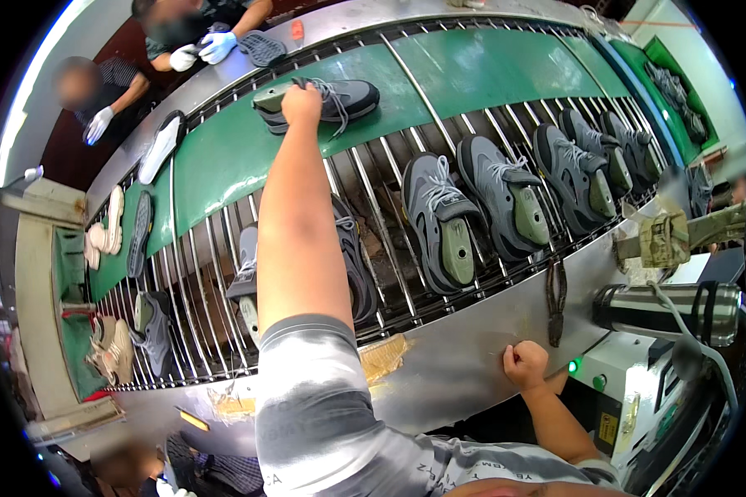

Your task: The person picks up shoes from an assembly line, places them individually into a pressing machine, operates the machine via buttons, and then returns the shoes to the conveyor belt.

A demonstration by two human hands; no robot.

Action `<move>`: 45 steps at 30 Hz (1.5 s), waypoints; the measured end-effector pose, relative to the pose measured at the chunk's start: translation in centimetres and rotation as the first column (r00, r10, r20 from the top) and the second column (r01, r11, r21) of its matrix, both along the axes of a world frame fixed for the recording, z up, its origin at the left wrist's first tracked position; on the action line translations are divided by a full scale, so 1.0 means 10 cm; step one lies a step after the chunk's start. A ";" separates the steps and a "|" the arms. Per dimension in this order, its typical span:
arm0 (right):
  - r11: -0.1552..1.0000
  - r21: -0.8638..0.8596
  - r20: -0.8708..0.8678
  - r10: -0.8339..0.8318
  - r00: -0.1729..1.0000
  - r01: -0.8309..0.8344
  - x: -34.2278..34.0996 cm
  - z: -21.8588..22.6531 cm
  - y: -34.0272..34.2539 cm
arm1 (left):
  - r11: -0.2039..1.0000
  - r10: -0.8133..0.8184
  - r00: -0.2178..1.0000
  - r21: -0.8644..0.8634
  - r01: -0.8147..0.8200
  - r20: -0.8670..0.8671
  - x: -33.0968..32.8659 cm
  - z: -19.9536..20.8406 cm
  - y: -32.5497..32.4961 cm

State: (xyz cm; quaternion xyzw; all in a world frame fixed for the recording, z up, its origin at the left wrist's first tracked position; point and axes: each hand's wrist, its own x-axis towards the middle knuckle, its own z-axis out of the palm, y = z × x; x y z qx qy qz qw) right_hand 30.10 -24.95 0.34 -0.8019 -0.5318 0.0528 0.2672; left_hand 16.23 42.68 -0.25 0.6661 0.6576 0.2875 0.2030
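My left arm stretches far across the conveyor. The left hand (pixel 302 103) is closed on the heel end of a grey sneaker (pixel 356 97) lying on the green belt (pixel 365 51), its toe to the right and its laces loose. An olive-green shoe last (pixel 269 98) shows inside the heel. My right hand (pixel 525 364) is a fist with nothing visible in it, resting at the near metal edge (pixel 472 356). Several more grey sneakers on lasts, such as a laced sneaker (pixel 429 195), stand on the rollers between the belt and me.
A shoe sole (pixel 141 234) and a white shoe part (pixel 161 147) lie at the belt's left. Across the line, a gloved co-worker (pixel 215 47) handles something dark beside another sole (pixel 262 49). A steel flask (pixel 671 311) and a machine (pixel 630 385) stand at the right. A dark strap (pixel 557 302) hangs nearby.
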 end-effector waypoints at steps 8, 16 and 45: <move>0.994 -0.046 -0.012 -0.100 0.995 0.099 0.00 -0.12 -0.16 | 0.890 -0.186 0.981 0.413 0.194 -0.062 -0.33 1.27 -1.63; 0.843 0.528 -0.505 0.409 0.760 -0.103 -0.55 0.85 0.11 | 0.791 -0.592 0.647 0.190 0.582 0.481 -0.64 3.07 -4.79; 0.054 0.371 -0.827 -0.435 0.356 0.927 2.44 2.32 -4.23 | 0.760 -0.269 0.392 -0.055 0.647 0.880 0.29 0.92 -6.75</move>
